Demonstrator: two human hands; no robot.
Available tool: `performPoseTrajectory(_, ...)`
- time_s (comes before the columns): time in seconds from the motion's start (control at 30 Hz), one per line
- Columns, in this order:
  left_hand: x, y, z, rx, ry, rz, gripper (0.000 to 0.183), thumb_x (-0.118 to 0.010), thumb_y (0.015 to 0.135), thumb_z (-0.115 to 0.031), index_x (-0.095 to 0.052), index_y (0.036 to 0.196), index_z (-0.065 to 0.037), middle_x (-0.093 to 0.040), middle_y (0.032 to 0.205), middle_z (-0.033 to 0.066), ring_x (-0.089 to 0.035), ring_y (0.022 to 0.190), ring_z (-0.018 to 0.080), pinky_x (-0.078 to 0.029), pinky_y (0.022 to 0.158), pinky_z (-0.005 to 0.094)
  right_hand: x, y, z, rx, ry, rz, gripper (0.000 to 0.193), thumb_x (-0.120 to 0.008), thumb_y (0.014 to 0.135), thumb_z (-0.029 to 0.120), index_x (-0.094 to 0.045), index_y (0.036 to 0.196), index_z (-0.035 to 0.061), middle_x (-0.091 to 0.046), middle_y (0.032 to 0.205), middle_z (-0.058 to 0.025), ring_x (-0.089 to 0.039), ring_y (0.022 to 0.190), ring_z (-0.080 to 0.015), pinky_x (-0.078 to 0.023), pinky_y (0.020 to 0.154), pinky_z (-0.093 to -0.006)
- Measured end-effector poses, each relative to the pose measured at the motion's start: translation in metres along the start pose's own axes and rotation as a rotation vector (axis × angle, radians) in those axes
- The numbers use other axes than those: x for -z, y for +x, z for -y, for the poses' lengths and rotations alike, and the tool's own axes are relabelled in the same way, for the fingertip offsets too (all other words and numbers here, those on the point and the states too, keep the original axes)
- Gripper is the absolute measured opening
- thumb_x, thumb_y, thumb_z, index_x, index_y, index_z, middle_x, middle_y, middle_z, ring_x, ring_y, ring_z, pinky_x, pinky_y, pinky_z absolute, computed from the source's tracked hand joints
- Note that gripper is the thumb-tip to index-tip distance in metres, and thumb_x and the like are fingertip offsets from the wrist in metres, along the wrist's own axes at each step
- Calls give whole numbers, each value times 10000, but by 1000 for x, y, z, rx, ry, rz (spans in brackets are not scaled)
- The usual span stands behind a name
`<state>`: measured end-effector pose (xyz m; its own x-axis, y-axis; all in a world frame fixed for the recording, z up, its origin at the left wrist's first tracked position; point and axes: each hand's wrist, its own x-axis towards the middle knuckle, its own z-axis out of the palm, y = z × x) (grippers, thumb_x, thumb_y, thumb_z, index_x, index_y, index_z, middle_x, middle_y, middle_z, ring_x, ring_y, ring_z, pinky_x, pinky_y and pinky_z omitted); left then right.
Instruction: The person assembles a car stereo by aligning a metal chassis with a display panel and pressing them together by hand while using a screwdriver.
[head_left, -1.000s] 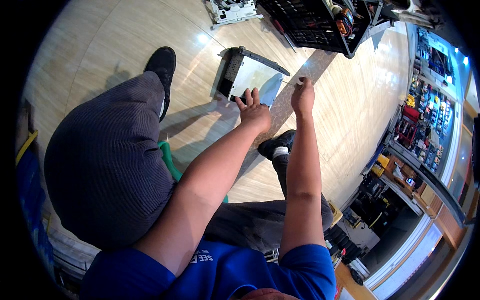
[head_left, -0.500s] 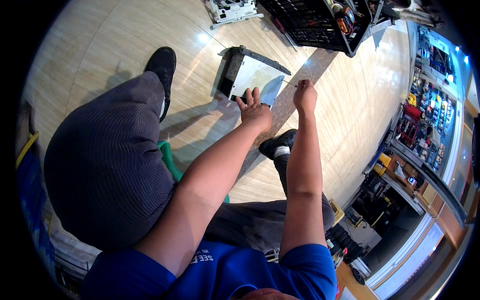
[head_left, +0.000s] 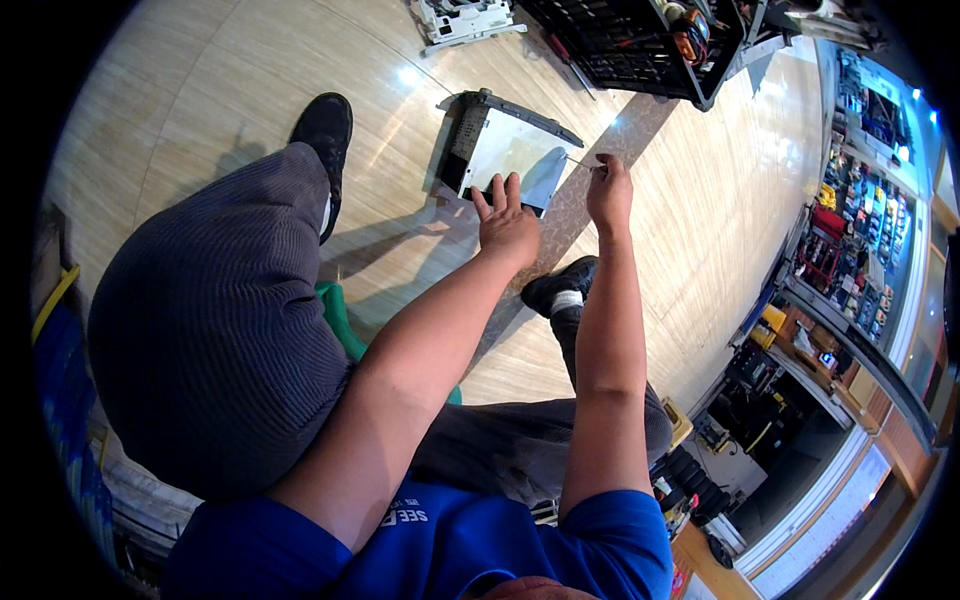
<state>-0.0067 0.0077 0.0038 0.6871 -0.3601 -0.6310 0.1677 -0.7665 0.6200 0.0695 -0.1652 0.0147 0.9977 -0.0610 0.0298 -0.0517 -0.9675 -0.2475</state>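
A boxy electronic unit point(head_left: 518, 155) with a flat silver top, black perforated side and dark bar along its far edge lies on the floor in front of me. My left hand point(head_left: 510, 235) rests on its near edge, fingers spread and stretched over the rim. To the right of the unit, my right hand point(head_left: 609, 195) is closed around a thin tool that looks like a screwdriver point(head_left: 580, 163). Its slim shaft points left and meets the unit's right side. The handle is hidden in my fist, and the tip is too small to make out.
Beyond the unit stands a black plastic crate point(head_left: 640, 45) with tools and an orange-and-black item. A red-handled screwdriver point(head_left: 570, 65) lies beside it. A white metal frame point(head_left: 465, 22) sits at the far edge. My shoes point(head_left: 322, 130) flank the unit; shelves point(head_left: 860, 230) line the right.
My right hand has shifted slightly, its fingers changing position on the thin tool. My left hand has moved a little left along the unit's edge. The unit has stayed in place.
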Motion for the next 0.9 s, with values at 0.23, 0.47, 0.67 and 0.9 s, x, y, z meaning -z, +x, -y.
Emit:
performPoseTrajectory(0.23, -21, -2, 10, -51, -35, -235, 437, -522, 886, -131, -523, 1316, -53, -149, 1564, 188, -66, 1456, 395, -11, 1120, 637, -2, 4, -6, -309, -168, 135, 166, -572, 886, 133, -644, 993, 30, -660, 919, -261, -634, 853, -433, -493, 740, -508)
performPoseTrajectory(0.47, -37, 4, 36, 119, -164, -525, 759, -582, 827, -115, -224, 1497, -121, -85, 1557, 245, -59, 1443, 444, -42, 1118, 631, -3, 4, 4, -110, -109, 109, 207, -574, 887, 208, -647, 965, 31, -666, 856, -255, -641, 832, -443, -500, 735, -515)
performPoseTrajectory(0.67, -28, 11, 41, 257, -314, -546, 886, -639, 771, -84, -143, 1505, -86, -133, 1549, 236, -140, 1432, 431, -118, 1127, 607, -2, 10, -5, -235, -171, 123, 174, -594, 876, 178, -658, 947, 33, -669, 860, -250, -647, 833, -428, -504, 733, -496)
performPoseTrajectory(0.9, -31, 26, 54, 287, -482, -602, 883, -680, 766, -84, -169, 1486, -60, -303, 1485, 225, -300, 1376, 365, -248, 1109, 528, -2, 9, 9, -218, -124, 78, 172, -581, 883, 179, -643, 902, 20, -662, 862, -268, -643, 844, -444, -500, 746, -516)
